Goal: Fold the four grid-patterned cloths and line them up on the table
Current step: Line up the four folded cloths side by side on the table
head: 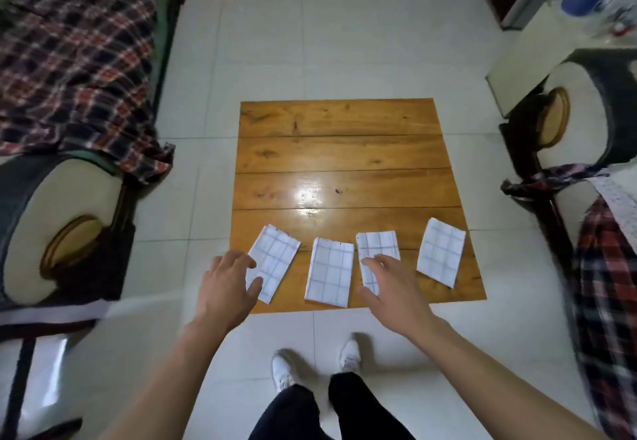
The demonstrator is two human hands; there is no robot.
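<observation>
Folded white cloths with a dark grid lie in a row along the near edge of the wooden table (344, 150). The leftmost cloth (275, 257) is tilted, and my left hand (227, 284) hovers over its lower left corner with fingers spread. The second cloth (329, 272) lies free between my hands. My right hand (393, 288), fingers apart, covers the lower part of the third cloth (377, 245). The fourth cloth (441, 255) lies alone at the right. Neither hand holds anything.
A sofa with a plaid blanket (72, 60) stands at the left, its rounded armrest (51, 219) close to the table. Another armchair (586, 112) with plaid cloth (606, 267) is at the right. My feet in white shoes (284, 369) stand on the tiled floor.
</observation>
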